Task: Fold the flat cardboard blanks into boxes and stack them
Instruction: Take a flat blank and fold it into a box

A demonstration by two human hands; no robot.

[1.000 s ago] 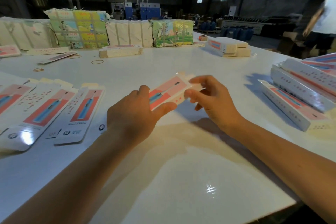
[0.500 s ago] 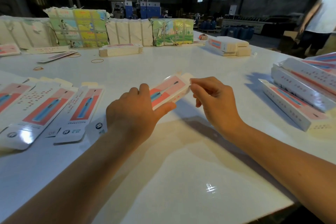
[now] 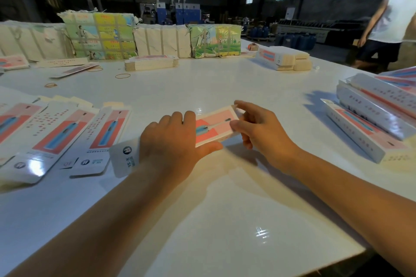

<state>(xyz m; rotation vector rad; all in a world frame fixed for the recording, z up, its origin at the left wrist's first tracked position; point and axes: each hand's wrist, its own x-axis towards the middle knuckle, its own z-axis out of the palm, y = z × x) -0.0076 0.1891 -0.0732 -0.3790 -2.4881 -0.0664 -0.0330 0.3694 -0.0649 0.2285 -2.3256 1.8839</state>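
**Two hands on one half-formed box at mid-table**

Two hands are seen meeting over a single pink-and-white box (image 3: pixel 215 125) in the middle of the white table (image 3: pixel 225 198). The box is gripped by the left hand (image 3: pixel 172 141), whose fingers are curled over its top face while the thumb is pressed along the near edge. Its near end, a white flap printed with small marks, is seen poking out past the left wrist. The far end of the box is pinched by the right hand (image 3: pixel 258 134), with the index finger laid over the top corner and the thumb set against the end panel; the other fingers are curled beneath. Whether the end flap is fully tucked cannot be told.

Flat blanks (image 3: pixel 67 132) are fanned out on the table to the left, overlapping one another, printed side up. Finished boxes (image 3: pixel 373 117) are stacked at the right edge, several lying across a longer one beneath. Farther back, a low pile of blanks (image 3: pixel 150 63) and a small stack of folded boxes (image 3: pixel 282 58) are set near a row of wrapped bundles (image 3: pixel 101 36). Rubber bands (image 3: pixel 122 76) are scattered on the far left part of the table. A person in a white top (image 3: pixel 391 20) is visible at the upper right, beyond the table.
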